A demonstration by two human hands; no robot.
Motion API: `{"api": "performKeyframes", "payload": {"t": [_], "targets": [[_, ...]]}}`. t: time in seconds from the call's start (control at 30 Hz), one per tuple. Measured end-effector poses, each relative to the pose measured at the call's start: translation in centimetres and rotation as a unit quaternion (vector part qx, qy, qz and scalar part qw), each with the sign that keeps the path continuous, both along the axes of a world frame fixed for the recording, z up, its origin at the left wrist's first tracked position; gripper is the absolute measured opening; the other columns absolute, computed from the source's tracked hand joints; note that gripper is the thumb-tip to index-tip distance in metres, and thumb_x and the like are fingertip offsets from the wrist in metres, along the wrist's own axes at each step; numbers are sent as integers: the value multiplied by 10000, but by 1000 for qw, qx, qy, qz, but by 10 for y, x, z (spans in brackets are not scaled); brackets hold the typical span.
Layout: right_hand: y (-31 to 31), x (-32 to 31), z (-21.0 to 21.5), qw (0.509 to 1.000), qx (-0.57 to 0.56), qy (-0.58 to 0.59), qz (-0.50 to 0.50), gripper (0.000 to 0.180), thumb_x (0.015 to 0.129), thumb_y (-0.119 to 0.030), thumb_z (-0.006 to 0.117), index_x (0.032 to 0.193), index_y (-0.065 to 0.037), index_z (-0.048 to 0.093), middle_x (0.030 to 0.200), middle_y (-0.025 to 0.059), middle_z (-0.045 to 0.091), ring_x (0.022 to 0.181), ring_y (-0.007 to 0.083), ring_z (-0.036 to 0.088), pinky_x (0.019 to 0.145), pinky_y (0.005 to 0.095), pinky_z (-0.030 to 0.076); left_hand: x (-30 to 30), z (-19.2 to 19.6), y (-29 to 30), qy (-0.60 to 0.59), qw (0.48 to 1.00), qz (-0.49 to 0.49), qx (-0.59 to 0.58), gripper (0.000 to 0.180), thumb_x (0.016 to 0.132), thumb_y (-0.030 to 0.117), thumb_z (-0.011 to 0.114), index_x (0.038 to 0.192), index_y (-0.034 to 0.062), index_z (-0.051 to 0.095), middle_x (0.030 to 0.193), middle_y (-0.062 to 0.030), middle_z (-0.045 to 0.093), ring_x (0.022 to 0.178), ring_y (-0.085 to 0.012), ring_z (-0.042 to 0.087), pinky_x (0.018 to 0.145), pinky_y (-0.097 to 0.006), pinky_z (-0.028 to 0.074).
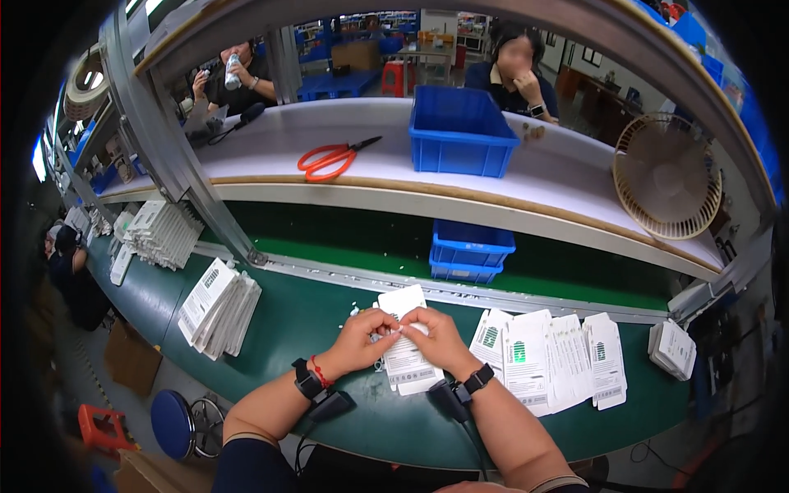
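Observation:
My left hand (362, 338) and my right hand (441, 337) meet over a flat white carton blank (404, 361) lying on the green bench (304, 329). Both hands pinch the upper part of this blank, fingertips touching it near its middle. Each wrist wears a black band with a small device. To the right of my right hand, several more white carton blanks with green print (546, 357) lie fanned out flat.
A stack of white blanks (218, 308) leans at the left, another stack (164, 234) farther left, a small pile (674, 349) at the right. Blue bins (470, 251) sit behind; a shelf holds a blue bin (459, 131), orange scissors (333, 158), a fan (666, 177). People sit opposite.

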State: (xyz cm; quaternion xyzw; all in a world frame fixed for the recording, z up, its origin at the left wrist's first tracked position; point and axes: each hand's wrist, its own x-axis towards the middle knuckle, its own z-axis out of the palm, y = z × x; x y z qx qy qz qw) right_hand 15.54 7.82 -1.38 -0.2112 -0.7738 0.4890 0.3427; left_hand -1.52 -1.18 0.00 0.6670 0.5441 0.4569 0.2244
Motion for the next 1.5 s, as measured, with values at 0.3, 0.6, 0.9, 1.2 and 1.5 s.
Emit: {"api": "performKeyframes", "payload": {"t": [0.3,0.6,0.9,1.2,1.5], "targets": [[-7,6,-6,1000,-14,-16,9,115,816,-129,666,870,-27,665,846,119,649,802,214,630,735,307,477,4,-5,-8,5,1000,-7,9,106,821,118,684,874,33,650,751,-55,581,665,-132,527,601,-256,425],[-4,3,-3,1000,-20,5,11,115,831,-121,667,887,-21,648,856,101,638,793,177,615,705,282,471,3,-1,-4,4,1000,-6,15,130,815,127,685,886,27,640,755,-59,581,644,-134,529,594,-257,433],[-4,3,-3,1000,4,-9,2,113,836,-117,653,881,-15,633,854,108,637,782,198,620,684,296,476,4,-5,-5,-30,1000,8,-7,189,781,104,695,935,20,626,771,-37,569,666,-119,510,602,-246,414],[-5,4,-2,999,-31,-15,12,111,855,-120,649,897,-18,639,875,77,649,826,150,597,747,275,459,6,-4,-4,-19,1000,14,-2,213,788,117,711,958,19,627,754,-26,563,655,-106,492,600,-240,421],[-3,1,-5,999,-32,-9,5,108,849,-115,640,875,-12,626,854,115,641,781,202,624,698,299,474,7,-2,-5,1,998,62,6,142,795,111,701,863,3,639,744,-49,587,636,-110,520,583,-251,439]]}}
